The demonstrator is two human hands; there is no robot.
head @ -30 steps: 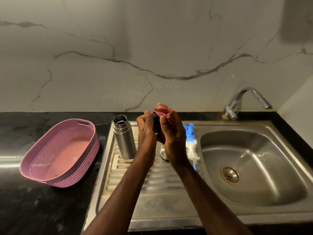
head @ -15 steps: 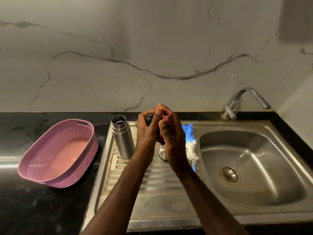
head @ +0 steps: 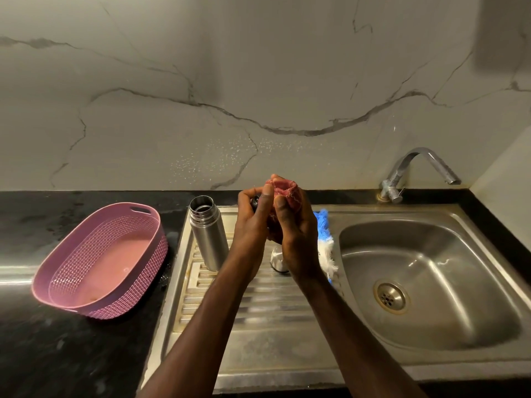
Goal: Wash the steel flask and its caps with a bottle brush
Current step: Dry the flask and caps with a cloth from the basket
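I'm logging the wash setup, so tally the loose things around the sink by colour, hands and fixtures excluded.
Steel: 2, the open flask and a steel cap on the drainboard.
Pink or red: 2, the basket and the cloth.
Blue and white: 1, the bottle brush.
Dark: 1, a small cap.
Total: 6.

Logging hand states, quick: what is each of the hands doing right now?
Left hand: grips a small dark cap.
Right hand: grips a red cloth.

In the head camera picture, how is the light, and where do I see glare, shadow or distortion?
Head view: dim, warm light; glare streaks on the sink basin and the counter's left edge; a dark shadow patch at the wall's upper right; the wide lens bends the counter line; the forearms near the bottom look slightly soft.
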